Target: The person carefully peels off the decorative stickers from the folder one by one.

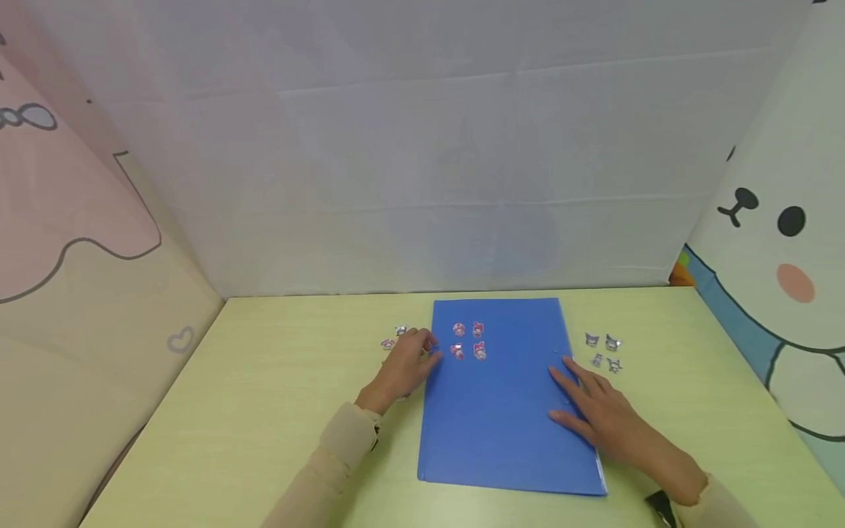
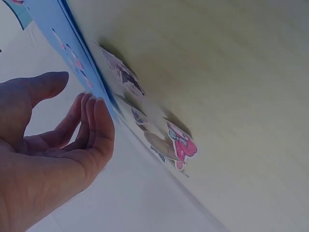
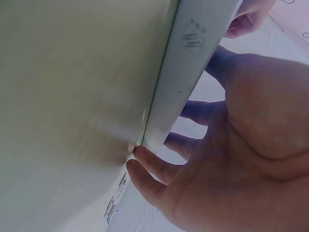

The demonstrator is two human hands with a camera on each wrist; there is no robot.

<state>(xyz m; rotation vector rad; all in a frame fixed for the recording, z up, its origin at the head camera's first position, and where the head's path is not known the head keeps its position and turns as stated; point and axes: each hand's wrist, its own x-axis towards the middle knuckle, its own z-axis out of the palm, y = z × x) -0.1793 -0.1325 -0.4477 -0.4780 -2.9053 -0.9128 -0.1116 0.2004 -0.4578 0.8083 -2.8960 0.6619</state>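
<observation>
A blue folder (image 1: 502,425) lies flat on the table, with several small pink cartoon stickers (image 1: 480,350) in two rows on its upper left. By its left edge is my left hand (image 1: 404,363), fingers bent loosely. The left wrist view shows a gap between thumb (image 2: 53,86) and fingertips, with nothing visible in it. My right hand (image 1: 604,414) rests spread on the folder's right edge. In the right wrist view some of its fingers reach over the pale spine (image 3: 181,72), while two touch down beside it.
Several purple-grey cut-out stickers (image 1: 613,343) lie right of the folder. More cut-outs (image 1: 387,344) lie on the left, partly hidden by my left hand; one is pink with a bow (image 2: 182,142). A white cloth wall (image 1: 422,183) stands behind the table.
</observation>
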